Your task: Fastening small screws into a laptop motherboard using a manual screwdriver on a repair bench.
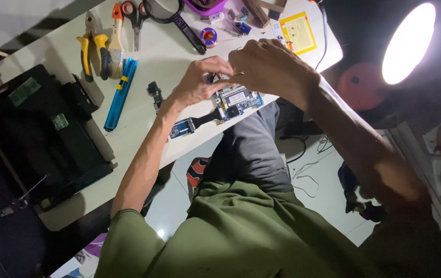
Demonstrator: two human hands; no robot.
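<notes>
A blue circuit board [238, 98] lies at the near edge of the white table [164, 51]. A black ribbon cable runs from it to a smaller blue board [182, 128]. My left hand [200, 80] rests on the board's left end with fingers curled, pinching something small I cannot make out. My right hand [269, 64] hovers over the board's top edge, fingers bent toward the left hand's fingertips. What is between the fingers is hidden.
A blue pen-like tool [120, 92], yellow-handled pliers [93, 51], red scissors [134, 15], a magnifier [176, 20], a tape roll [208, 36] and a yellow sheet [297, 32] lie on the table. A black opened laptop case [30, 134] fills the left. A bright lamp [408, 44] shines at right.
</notes>
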